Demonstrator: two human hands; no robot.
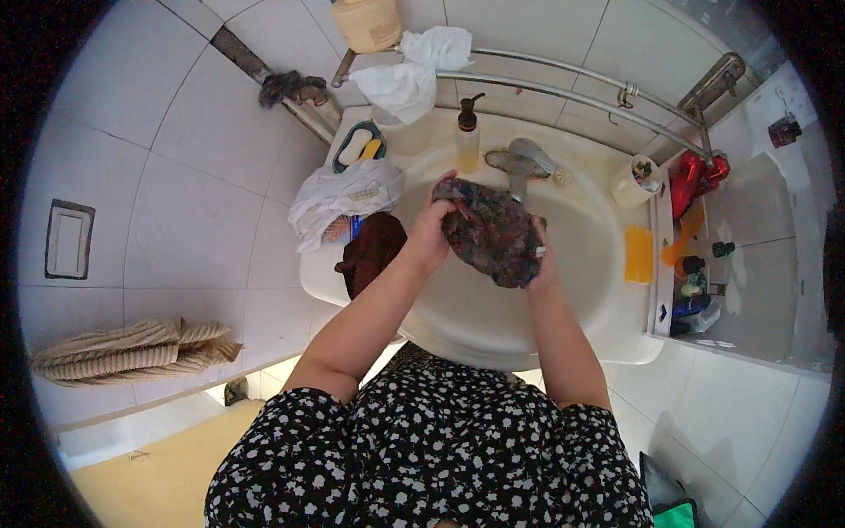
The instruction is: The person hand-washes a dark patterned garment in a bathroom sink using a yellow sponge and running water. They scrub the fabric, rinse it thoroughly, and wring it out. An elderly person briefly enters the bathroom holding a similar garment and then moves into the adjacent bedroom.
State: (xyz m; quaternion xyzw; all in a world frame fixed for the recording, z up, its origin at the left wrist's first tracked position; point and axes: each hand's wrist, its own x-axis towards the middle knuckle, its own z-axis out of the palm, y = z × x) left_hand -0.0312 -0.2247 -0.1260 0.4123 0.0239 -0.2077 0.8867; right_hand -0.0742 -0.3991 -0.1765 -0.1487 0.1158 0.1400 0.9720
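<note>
Our left hand (429, 236) and right hand (539, 264) clamp the cloth (489, 231) | over sink (493, 326) | risk: drips may splash the floor

Soft, even daylight fills the view; the white wall tiles (176, 202) and the pale washbasin (493, 326) come out bright without harsh glare. Shadows are faint, the darkest lying under the basin's rim. A glass panel (775, 290) at the right looks hazy and washed out. The fisheye lens bends the chrome rail (563, 88) and tile seams (most strongly near the rim), and a black circular border closes the frame. Focus is fairly sharp centrally, softer outward.
</note>
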